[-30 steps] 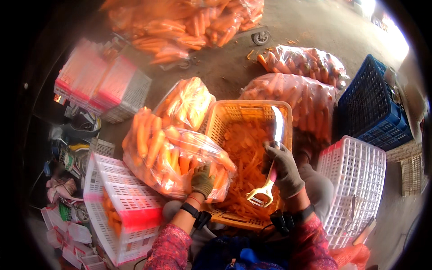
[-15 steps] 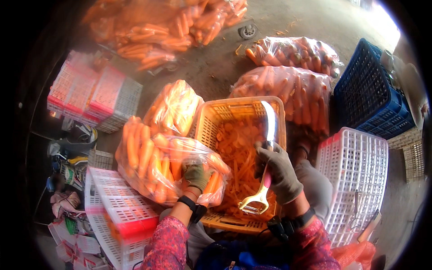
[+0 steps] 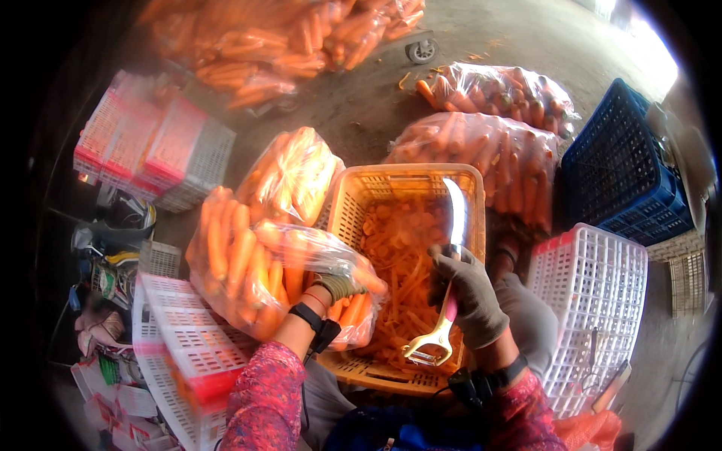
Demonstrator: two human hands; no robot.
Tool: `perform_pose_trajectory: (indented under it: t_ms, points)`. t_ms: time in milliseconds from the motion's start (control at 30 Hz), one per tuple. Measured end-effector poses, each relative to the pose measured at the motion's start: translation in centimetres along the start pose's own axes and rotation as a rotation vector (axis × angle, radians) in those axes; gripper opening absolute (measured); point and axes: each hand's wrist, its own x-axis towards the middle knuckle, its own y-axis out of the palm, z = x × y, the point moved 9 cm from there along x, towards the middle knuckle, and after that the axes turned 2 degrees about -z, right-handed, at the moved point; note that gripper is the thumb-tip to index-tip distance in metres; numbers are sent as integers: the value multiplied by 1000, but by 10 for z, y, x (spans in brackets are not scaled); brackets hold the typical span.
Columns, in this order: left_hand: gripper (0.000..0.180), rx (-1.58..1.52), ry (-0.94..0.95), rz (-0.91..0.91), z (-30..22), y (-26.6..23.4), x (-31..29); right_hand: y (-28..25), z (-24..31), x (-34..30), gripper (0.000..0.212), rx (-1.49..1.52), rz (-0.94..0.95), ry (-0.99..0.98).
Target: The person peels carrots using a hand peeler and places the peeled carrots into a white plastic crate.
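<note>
My gloved right hand is closed round a curved-blade knife, its blade pointing up and away. The same hand also holds a peeler with a pink-and-cream handle, head downward. Beneath it stands an orange plastic crate holding carrot peelings and pieces. My gloved left hand reaches into the mouth of a clear plastic bag of carrots, which leans over the crate's left side. Carrots lie against that hand; plastic and blur hide its fingers, so its grip is unclear.
Another bag of carrots stands behind. Two more bags lie at the far right, near a blue crate. A white crate is at my right, white-and-red crates at my left. A wheeled cart bears bagged carrots.
My left hand has turned and shifted slightly right inside the bag, nearer its mouth. The knife and peeler stay in my right hand, almost unmoved; the view has shifted a little.
</note>
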Motion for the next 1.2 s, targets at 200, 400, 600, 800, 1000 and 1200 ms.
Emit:
perform_pose_trajectory:
  t_ms: [200,400,600,800,1000,1200]
  points:
    - [48,-288,-65,-165,27,17,-19,6,-10,2,19,-85,-15,-36]
    - [51,-193,-44,-288,35,22,-28,-6,-51,18,22,-545,179,-186]
    - [50,-36,-118,-395,42,25,-50,8,-79,4,14,-955,366,-618]
    - [58,33,-117,-71,56,44,-90,15,-89,7,17,-902,335,-420]
    - [47,-1577,28,-32,26,61,-162,-11,-106,26,13,-90,-92,90]
    - [47,-2416,271,-9,-10,94,-173,14,-54,13,25,-102,-88,-212]
